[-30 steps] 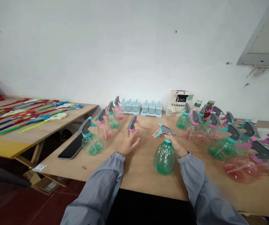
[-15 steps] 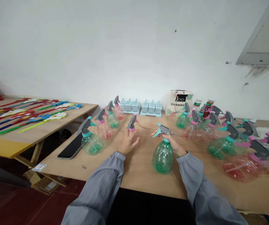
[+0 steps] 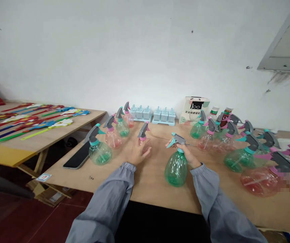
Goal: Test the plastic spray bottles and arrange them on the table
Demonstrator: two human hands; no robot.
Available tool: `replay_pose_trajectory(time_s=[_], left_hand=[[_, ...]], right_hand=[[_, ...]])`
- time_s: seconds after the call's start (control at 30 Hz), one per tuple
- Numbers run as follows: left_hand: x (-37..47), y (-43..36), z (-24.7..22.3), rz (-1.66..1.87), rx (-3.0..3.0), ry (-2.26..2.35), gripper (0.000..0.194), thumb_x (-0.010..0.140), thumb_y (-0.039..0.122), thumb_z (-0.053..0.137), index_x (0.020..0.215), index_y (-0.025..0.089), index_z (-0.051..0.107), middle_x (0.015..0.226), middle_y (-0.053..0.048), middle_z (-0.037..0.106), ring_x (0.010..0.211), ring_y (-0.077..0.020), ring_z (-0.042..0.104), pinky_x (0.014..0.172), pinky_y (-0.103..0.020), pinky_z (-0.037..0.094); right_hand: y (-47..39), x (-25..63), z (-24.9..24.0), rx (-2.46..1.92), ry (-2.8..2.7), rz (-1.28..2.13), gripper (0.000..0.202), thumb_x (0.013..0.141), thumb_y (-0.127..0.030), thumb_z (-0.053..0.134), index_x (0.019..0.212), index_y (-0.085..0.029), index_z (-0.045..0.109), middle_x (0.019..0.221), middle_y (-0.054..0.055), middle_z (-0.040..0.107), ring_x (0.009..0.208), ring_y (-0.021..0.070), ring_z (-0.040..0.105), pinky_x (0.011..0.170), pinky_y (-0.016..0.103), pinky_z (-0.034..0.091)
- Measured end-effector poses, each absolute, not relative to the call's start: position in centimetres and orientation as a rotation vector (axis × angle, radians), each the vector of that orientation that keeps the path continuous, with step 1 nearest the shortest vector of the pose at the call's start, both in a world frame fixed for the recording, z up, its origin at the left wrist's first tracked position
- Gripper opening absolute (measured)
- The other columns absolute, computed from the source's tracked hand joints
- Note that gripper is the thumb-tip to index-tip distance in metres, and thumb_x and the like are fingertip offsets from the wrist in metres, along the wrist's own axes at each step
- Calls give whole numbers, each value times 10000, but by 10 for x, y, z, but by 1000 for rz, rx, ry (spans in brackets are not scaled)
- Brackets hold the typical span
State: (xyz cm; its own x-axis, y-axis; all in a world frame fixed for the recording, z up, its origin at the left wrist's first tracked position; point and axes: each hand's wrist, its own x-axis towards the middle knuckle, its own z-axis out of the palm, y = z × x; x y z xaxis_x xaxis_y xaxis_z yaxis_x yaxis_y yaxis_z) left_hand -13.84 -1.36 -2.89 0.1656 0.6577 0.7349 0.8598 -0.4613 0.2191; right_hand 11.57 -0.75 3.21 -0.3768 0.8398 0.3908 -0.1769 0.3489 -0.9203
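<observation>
My right hand (image 3: pixel 186 154) is closed round the neck of a green spray bottle (image 3: pixel 175 170), just under its grey and turquoise trigger head. The bottle stands upright, its base at or very near the table top. My left hand (image 3: pixel 136 152) is curled round the near left side of a pink spray bottle (image 3: pixel 145 148) with a grey and pink head, covering much of its body. Left of that hand are another green spray bottle (image 3: pixel 99 153) and a pink one (image 3: pixel 113 138), both standing on the table (image 3: pixel 150 189).
A phone (image 3: pixel 76 158) lies at the table's left edge. Several spray bottles (image 3: pixel 239 157) crowd the right side. Pale blue ice-pop moulds (image 3: pixel 164 116) and a printed paper bag (image 3: pixel 194 111) stand along the wall. Colourful hand-shaped sticks (image 3: pixel 33 126) cover the neighbouring table.
The view has shifted very slightly. Both hands stay in about the same places, on the same bottles.
</observation>
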Motion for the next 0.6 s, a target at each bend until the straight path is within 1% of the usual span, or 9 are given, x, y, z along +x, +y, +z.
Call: replay_pose_trajectory(time_s=[0.07, 0.17, 0.27, 0.4, 0.6], left_hand=[[-138, -13, -29, -1175, -2192, -1457, 414, 900, 369, 536, 1281, 207, 549, 1166, -135, 508, 1109, -269, 542, 923, -405, 486], [-138, -13, -28, -1177, -2199, -1441, 407, 903, 356, 532, 1279, 201, 546, 1158, -132, 502, 1111, -262, 538, 934, -399, 485], [-139, -14, -28, -1163, -2191, -1456, 409, 902, 367, 536, 1281, 215, 547, 1175, -131, 500, 1122, -265, 539, 933, -398, 486], [-138, -14, -27, -1153, -2190, -1458, 417, 900, 372, 537, 1283, 209, 551, 1184, -140, 499, 1124, -271, 540, 920, -395, 491], [-137, -15, -26, -1171, -2196, -1470, 403, 899, 356, 537, 1272, 206, 553, 1161, -131, 498, 1082, -253, 554, 931, -397, 488]], right_hand=[[-8, 118, 32, -616, -1581, 1179, 300, 724, -429, 581, 924, -235, 692, 834, 58, 729, 934, 264, 641, 890, 408, 451], [-9, 118, 35, -603, -1576, 1110, 296, 730, -421, 582, 942, -252, 702, 860, 51, 730, 964, 271, 639, 926, 422, 443], [-12, 116, 37, -595, -1584, 1141, 332, 733, -435, 598, 1001, -266, 698, 892, 51, 736, 992, 279, 633, 922, 436, 456], [-10, 115, 35, -598, -1596, 1167, 351, 750, -429, 600, 1056, -277, 681, 904, 46, 735, 995, 270, 636, 914, 433, 468], [-3, 118, 31, -663, -1468, 991, 304, 762, -472, 576, 964, -270, 681, 821, 36, 711, 952, 264, 638, 901, 422, 469]])
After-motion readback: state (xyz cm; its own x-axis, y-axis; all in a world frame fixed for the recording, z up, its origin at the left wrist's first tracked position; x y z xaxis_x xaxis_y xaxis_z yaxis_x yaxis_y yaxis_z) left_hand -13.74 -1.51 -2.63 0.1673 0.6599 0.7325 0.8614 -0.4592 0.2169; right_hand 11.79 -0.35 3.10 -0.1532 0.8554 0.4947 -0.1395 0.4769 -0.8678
